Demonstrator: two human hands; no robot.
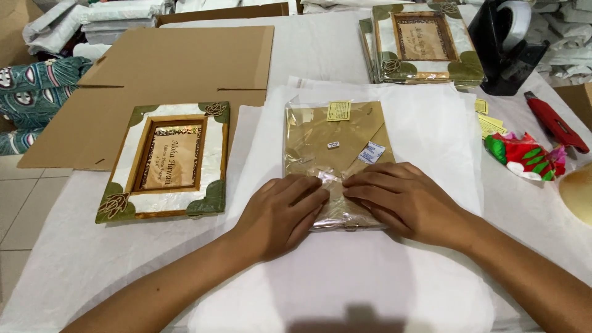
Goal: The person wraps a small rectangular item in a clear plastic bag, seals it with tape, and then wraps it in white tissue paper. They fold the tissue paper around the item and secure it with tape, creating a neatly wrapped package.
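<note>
A picture frame lies face down in a clear plastic bag (333,142) on white wrapping paper (431,135) at the table's middle; its brown back carries a yellow sticker and a small white sachet. My left hand (280,213) and my right hand (404,200) both press flat on the bag's near end, fingertips almost meeting over the folded plastic flap. Neither hand grips anything.
A second decorated frame (166,161) lies face up to the left on a flat cardboard sheet (179,61). Several bagged frames (422,43) are stacked at the back right beside a black tape dispenser (505,43). A red cutter (555,123) and colourful wrapping (524,157) sit at right.
</note>
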